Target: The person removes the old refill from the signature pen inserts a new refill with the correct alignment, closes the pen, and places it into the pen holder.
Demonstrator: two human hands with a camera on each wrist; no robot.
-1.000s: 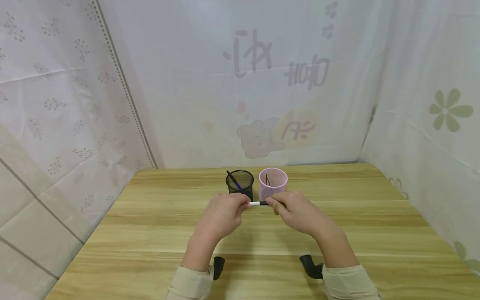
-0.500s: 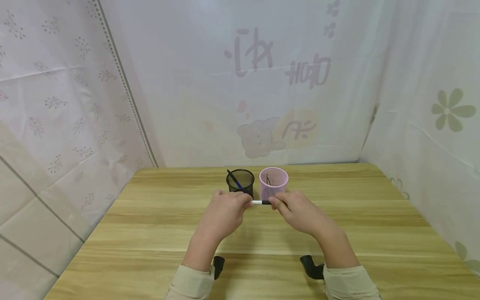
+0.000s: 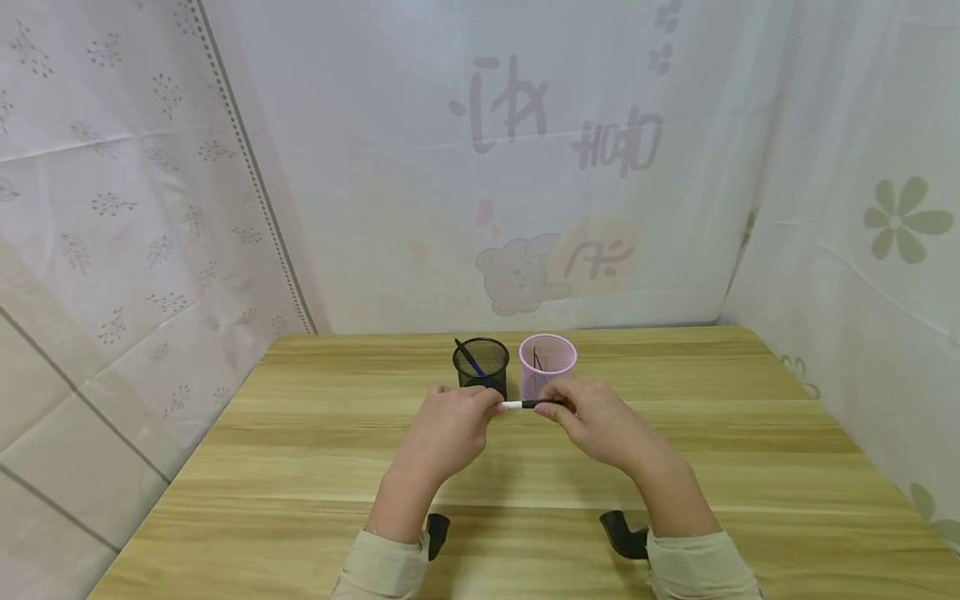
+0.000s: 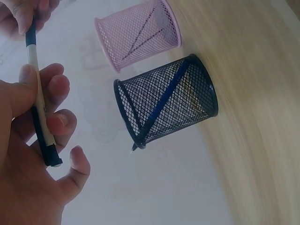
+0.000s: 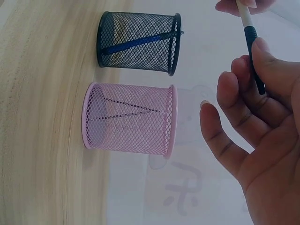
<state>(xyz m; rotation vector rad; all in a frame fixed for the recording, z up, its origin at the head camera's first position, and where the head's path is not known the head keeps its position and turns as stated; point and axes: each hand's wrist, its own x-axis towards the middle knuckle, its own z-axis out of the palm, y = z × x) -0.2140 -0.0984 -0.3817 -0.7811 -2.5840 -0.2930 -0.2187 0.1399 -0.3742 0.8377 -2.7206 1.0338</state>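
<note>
Both hands hold one pen [image 3: 512, 405] level above the table, in front of two mesh cups. My left hand [image 3: 447, 427] pinches its white barrel between thumb and fingers; the pen's dark end lies across that palm in the left wrist view. My right hand [image 3: 602, 423] pinches the black part [image 5: 252, 40], whose tip shows past the thumb in the right wrist view. Just behind the left hand stands a black mesh cup [image 4: 123, 101] with a blue pen [image 4: 167, 93] leaning in it. Beside it, a pink mesh cup [image 5: 140, 140] holds thin dark sticks [image 5: 131, 104].
The wooden table [image 3: 300, 467] reaches back to a pale printed cloth [image 3: 390, 208]. More cloth hangs along the left and right sides. Black wrist devices [image 3: 624, 536] sit under both forearms, near the beige sleeves [image 3: 697, 562].
The right hand's fingers have shifted on the pen's black part, with the index finger lifted a little and more black showing between the fingers. The left hand keeps its hold; the cups stand unmoved.
</note>
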